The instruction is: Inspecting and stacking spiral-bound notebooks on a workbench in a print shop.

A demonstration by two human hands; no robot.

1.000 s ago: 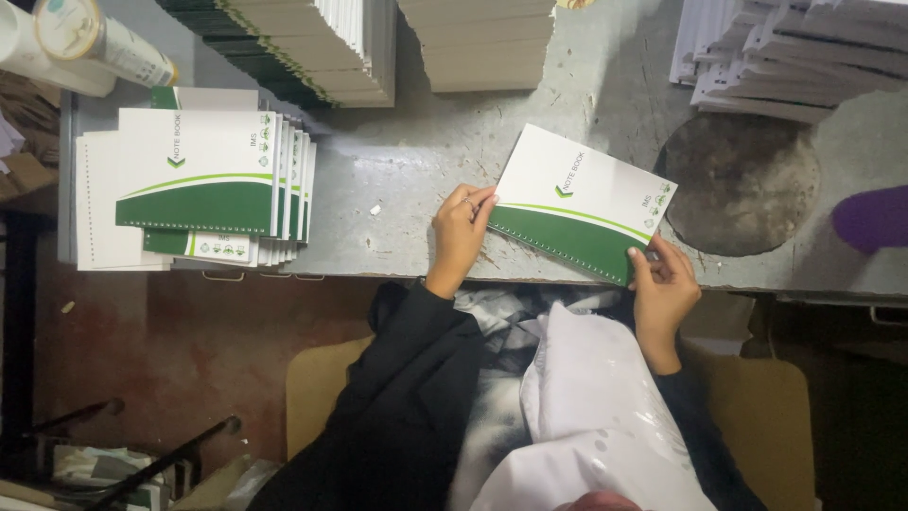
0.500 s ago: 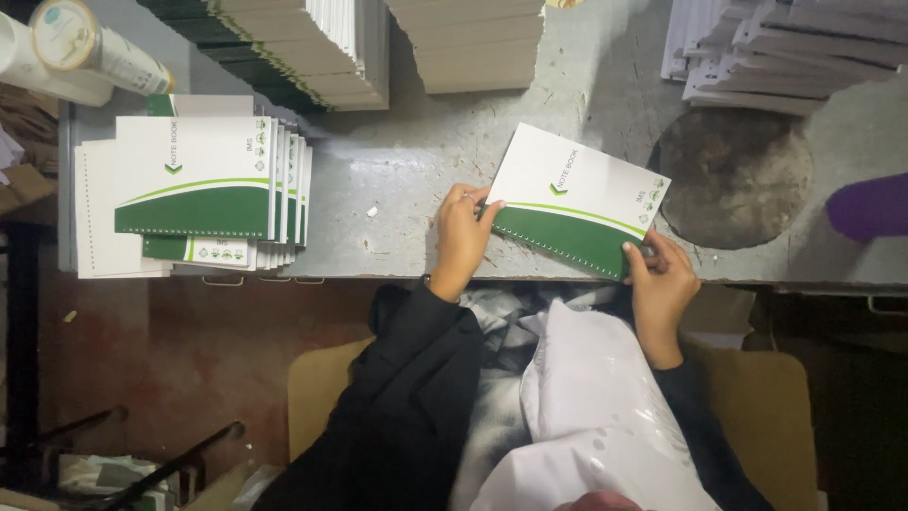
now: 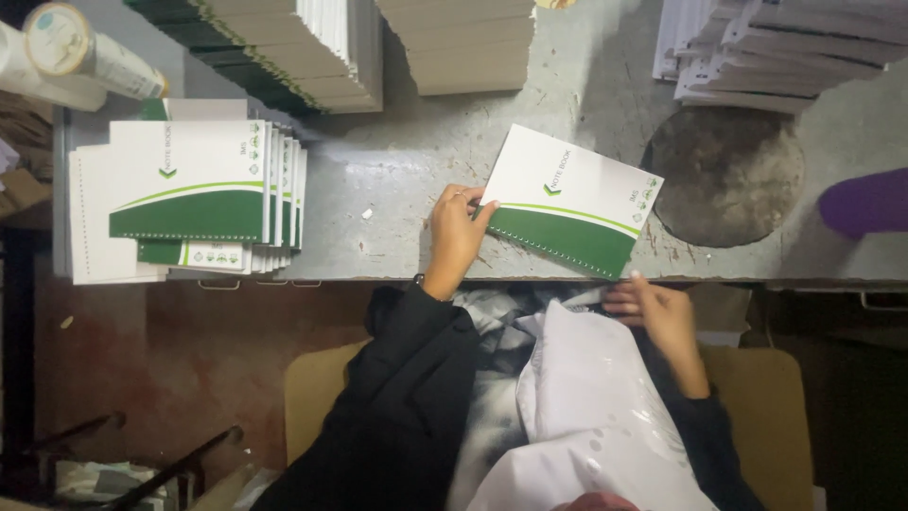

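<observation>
Grey, scuffed workbench (image 3: 397,180) carries a fanned pile of green-and-white notebooks (image 3: 189,194) at its left end and paper stacks (image 3: 454,43) along the back. Near the front edge lies one green-and-white spiral notebook (image 3: 572,201), tilted. Left hand (image 3: 456,235) presses flat on its left edge, fingers spread; right hand (image 3: 657,308), loosely curled and holding nothing, sits just below its lower right corner.
</observation>
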